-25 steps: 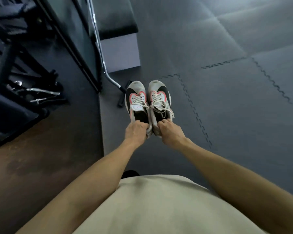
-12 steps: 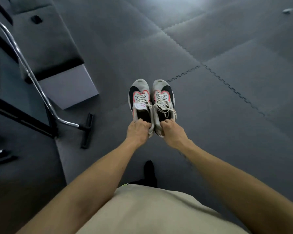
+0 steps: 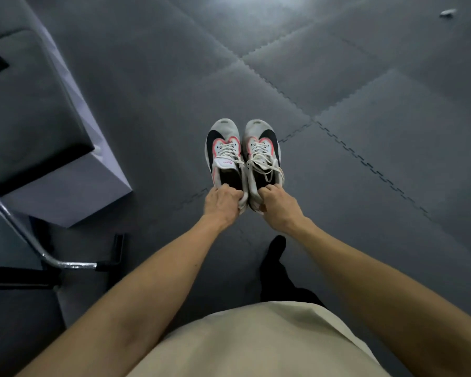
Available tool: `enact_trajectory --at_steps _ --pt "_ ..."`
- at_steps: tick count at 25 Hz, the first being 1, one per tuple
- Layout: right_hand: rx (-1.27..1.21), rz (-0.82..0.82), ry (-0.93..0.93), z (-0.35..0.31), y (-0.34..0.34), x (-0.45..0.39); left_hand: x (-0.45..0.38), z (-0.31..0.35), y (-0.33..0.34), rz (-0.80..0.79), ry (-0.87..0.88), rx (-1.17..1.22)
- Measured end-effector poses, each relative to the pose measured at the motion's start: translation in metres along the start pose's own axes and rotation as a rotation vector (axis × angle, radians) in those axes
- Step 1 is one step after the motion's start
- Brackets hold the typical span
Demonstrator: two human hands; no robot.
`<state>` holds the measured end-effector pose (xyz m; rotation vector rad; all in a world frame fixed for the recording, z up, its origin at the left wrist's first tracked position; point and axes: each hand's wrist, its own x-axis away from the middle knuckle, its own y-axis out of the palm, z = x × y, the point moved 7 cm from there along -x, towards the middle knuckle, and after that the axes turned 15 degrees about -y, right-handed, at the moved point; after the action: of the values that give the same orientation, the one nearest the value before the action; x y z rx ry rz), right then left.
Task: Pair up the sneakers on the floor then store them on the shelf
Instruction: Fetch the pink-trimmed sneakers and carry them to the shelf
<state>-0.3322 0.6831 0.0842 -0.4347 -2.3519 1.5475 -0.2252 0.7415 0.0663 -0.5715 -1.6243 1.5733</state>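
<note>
Holding a pair of sneakers out over the floor (image 3: 365, 77), the person has one shoe in each hand, toes pointing away. The left hand (image 3: 222, 204) has its grip wrapped tight around the heel of the left sneaker (image 3: 223, 152), fingers curled over the collar. The right hand (image 3: 279, 206) is clamped the same way on the heel of the right sneaker (image 3: 261, 149), thumb tucked at the opening. Both shoes are white and grey with a black patch and pink trim around the laces, and they sit side by side, touching or nearly so along their inner edges, level with each other and held in the air above dark grey foam mats joined by jigsaw seams. Loose white laces spill across the right sneaker's tongue.

Off to the left stands a padded block (image 3: 30, 110) with a dark top and pale sides, and near it a chrome tube (image 3: 25, 232) runs down to a black foot on the floor. Below the arms, a pale shirt (image 3: 256, 344) fills the near edge, with a dark-socked foot (image 3: 276, 248) showing just beneath the right hand. Far right, a small pale scrap (image 3: 447, 12) lies on the mat.
</note>
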Motion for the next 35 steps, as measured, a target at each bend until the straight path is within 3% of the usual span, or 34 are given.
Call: enact_trajectory --at_steps 11,35 --pt "0.012 -0.109 -0.183 0.157 -0.094 -0.251 -0.273 0.045 -0.072 0.049 -0.163 0.010" --pt "0.030 -0.146 -0.267 0.360 -0.237 -0.917 -0.942 -0.053 -0.239 0.037 -0.357 0.086"
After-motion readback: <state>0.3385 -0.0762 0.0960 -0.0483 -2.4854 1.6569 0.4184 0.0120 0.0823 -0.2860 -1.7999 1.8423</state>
